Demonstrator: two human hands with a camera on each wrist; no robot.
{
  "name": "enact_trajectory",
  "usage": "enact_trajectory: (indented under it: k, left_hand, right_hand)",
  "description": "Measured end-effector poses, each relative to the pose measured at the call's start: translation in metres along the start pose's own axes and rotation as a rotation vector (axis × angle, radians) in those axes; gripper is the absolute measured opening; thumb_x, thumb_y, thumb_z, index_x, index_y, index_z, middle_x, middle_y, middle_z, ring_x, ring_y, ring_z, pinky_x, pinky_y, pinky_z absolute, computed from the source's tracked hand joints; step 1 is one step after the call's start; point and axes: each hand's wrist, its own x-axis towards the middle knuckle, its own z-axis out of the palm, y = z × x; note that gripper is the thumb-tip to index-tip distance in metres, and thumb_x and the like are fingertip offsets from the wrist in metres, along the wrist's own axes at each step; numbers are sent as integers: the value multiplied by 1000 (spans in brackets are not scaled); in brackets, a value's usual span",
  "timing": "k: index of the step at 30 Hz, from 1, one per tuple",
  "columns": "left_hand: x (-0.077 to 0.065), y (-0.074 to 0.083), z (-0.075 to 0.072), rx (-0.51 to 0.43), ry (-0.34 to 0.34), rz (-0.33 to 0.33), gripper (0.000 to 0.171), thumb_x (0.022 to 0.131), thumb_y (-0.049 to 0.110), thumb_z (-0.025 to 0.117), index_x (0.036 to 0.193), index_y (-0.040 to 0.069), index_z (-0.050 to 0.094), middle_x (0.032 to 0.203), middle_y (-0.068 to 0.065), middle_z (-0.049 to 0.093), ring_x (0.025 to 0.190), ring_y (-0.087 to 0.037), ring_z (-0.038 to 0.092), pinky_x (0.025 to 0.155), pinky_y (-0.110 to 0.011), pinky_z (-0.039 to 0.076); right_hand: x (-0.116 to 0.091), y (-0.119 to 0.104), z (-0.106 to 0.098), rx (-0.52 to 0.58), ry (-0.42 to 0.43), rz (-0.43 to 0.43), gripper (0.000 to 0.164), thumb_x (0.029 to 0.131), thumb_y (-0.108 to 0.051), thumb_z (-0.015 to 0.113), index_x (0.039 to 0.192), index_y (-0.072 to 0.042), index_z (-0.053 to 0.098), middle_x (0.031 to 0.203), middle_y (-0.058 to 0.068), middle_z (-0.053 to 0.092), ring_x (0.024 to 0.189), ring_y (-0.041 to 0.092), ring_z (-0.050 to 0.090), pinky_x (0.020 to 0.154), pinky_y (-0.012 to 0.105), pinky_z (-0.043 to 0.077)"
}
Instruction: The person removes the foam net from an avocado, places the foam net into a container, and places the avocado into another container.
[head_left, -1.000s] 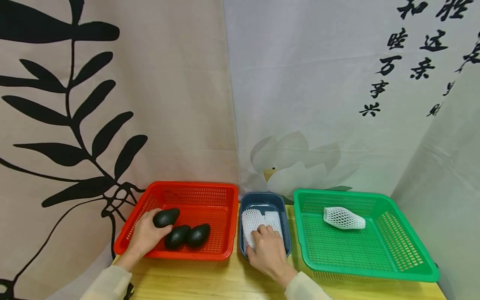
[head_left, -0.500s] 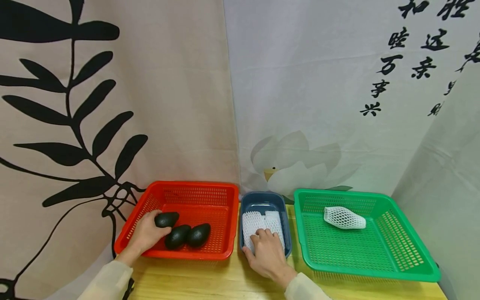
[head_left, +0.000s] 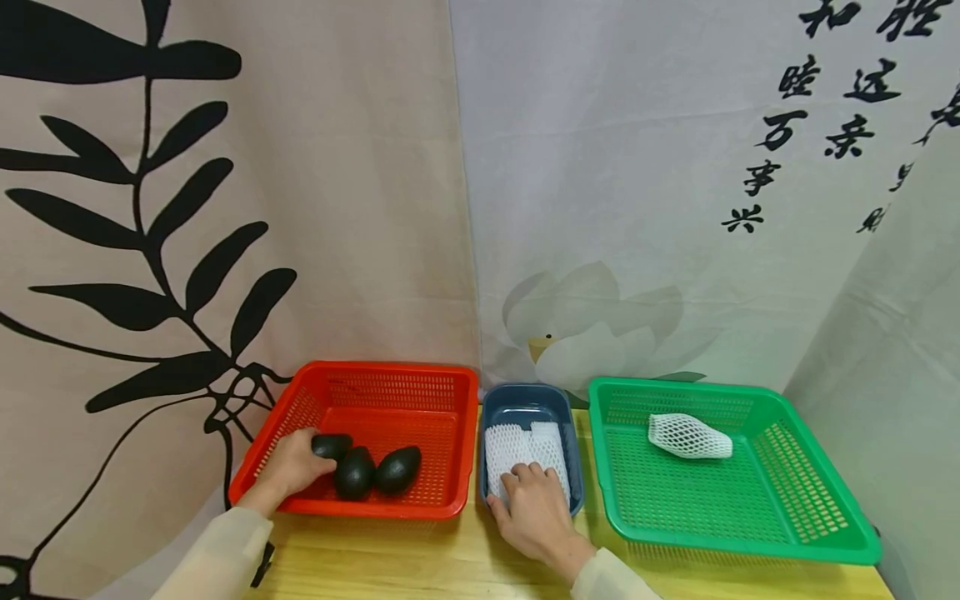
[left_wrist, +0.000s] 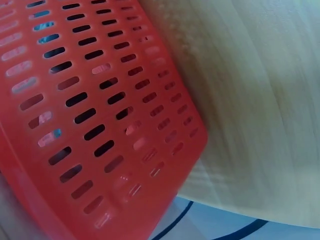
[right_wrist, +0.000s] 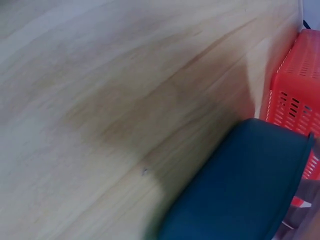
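Note:
At the left side of the red basket [head_left: 390,508], my left hand [head_left: 292,463] grips a dark green avocado [head_left: 332,447] between thumb and fingers. Two more avocados, one [head_left: 355,473] against the held one and another [head_left: 399,470] to its right, lie on the basket floor. My right hand [head_left: 536,515] rests over the front of the dark blue tray [head_left: 525,398], fingers lying on white foam net sleeves [head_left: 506,446], thumb by the tray's left rim. The left wrist view has only the basket's slotted wall [left_wrist: 95,115]; the right wrist view shows the tray's outer side [right_wrist: 235,185].
A green basket [head_left: 720,508] stands on the right, holding an item in a white foam net [head_left: 688,436]. All the containers sit on a wooden table [head_left: 405,567] against a printed cloth backdrop [head_left: 360,208].
My left hand has lowered the avocado in the red basket, and the middle avocado has turned more upright. My right hand has slid slightly toward the front of the tray.

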Motion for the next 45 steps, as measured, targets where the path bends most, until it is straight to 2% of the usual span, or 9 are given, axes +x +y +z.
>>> enact_trajectory:
  k: [5, 10, 15, 22, 28, 33, 45]
  left_hand:
    - [1, 2, 2, 9, -35, -18, 69, 71, 15, 80, 121, -18, 47, 108, -32, 58, 85, -33, 59, 80, -53, 49]
    - [2, 4, 2, 11, -63, -42, 70, 69, 13, 80, 122, -17, 45, 108, -32, 57, 86, -35, 58, 81, -54, 48]
    - [2, 6, 1, 13, -99, -63, 74, 67, 11, 81, 125, -17, 43, 111, -33, 55, 88, -37, 57, 82, -56, 46]
    - [-1, 3, 2, 13, -99, -75, 70, 68, 11, 80, 123, -16, 46, 110, -31, 57, 87, -35, 57, 82, -54, 47]
    - [-5, 3, -2, 7, -88, -49, 68, 68, 14, 80, 121, -16, 48, 106, -30, 58, 84, -33, 57, 80, -51, 48]
    - [-9, 4, -6, -16, -82, -56, 67, 69, 15, 79, 120, -15, 48, 105, -28, 59, 84, -31, 57, 78, -48, 48]
    - [-9, 2, -6, -14, -80, -53, 62, 71, 16, 79, 119, -13, 51, 101, -24, 61, 80, -28, 57, 74, -45, 50]
  right_hand:
    - [-1, 1, 2, -3, 0, 0, 38, 87, -47, 56, 95, -12, 68, 92, 2, 61, 85, 23, 54, 66, 40, 37]
    - [-2, 0, 0, 7, 9, -8, 36, 87, -45, 57, 99, -13, 67, 98, 2, 62, 90, 23, 54, 70, 41, 39]
    - [-2, 1, -9, 25, 48, -27, 32, 86, -42, 60, 100, -13, 67, 103, 3, 62, 94, 23, 54, 74, 42, 41]
    - [-4, 10, -30, 70, 83, -45, 34, 86, -38, 61, 107, -12, 66, 110, 3, 62, 100, 23, 54, 79, 41, 41]
    - [-3, 34, -58, 130, 119, -27, 35, 86, -35, 61, 109, -10, 67, 113, 5, 61, 103, 24, 54, 82, 41, 40]
    - [-3, 61, -79, 125, 115, 3, 39, 86, -36, 62, 113, -9, 65, 117, 6, 60, 108, 25, 53, 86, 43, 41]
    - [-4, 135, -106, 151, 33, 132, 53, 85, -36, 66, 127, -5, 55, 131, 13, 52, 120, 34, 46, 96, 55, 35]
